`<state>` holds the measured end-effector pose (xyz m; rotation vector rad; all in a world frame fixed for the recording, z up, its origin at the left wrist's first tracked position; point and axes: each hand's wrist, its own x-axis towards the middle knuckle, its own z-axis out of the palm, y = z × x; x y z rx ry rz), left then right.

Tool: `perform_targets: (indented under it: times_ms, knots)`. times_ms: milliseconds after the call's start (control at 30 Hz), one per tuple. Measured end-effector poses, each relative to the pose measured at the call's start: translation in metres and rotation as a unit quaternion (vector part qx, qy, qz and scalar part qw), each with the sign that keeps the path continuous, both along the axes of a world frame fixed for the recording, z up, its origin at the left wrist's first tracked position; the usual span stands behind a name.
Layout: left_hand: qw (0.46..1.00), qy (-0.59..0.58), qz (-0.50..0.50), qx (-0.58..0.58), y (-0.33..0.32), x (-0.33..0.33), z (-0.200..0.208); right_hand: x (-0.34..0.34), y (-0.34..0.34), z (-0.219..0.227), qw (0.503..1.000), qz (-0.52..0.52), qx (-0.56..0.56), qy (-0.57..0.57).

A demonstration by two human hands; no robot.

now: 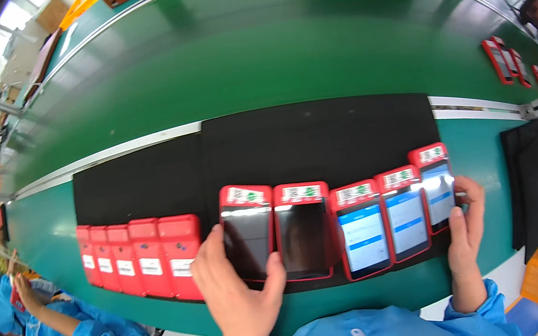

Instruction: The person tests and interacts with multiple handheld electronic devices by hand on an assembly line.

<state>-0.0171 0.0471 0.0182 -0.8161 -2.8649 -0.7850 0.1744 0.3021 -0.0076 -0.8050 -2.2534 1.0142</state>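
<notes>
Left of the left grip (pixel 241 300), five red devices (pixel 135 249) lie face-down, presumably so labels (pixel 151 267) show. The left grip, spread wide, holds a dark-screened device (pixel 249 231) by its sides, likely leaving its face clear. Right of it lie a second dark device (pixel 305 229), two lit devices (pixel 364 237) and an end lit device (pixel 436 185), whose edge the half-curled right grip (pixel 466 232) touches; whether it clasps, I cannot tell.

Bright light, glare on screens (pixel 249 234)

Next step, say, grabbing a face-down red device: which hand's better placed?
Left, probably. The left hand spans the dark-screen device beside the face-down red devices; the right hand is at the rightmost lit device, farther away.
</notes>
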Motion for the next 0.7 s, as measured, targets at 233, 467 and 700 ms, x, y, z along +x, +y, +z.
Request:
perform_targets:
  times_ms: [233, 467, 700]
  knots:
    - [0.998, -0.059, 0.012, 0.004, -0.002, 0.002, -0.002, 0.001, -0.003, 0.006, 0.999, 0.019, 0.022, -0.029]
    - [0.998, -0.068, -0.002, 0.009, -0.002, 0.008, -0.003, 0.008, -0.003, 0.006, 0.999, 0.033, 0.006, 0.006]
    - [0.99, 0.124, 0.01, -0.067, 0.003, 0.018, -0.005, 0.011, -0.003, 0.014, 0.97, 0.052, 0.227, -0.073]
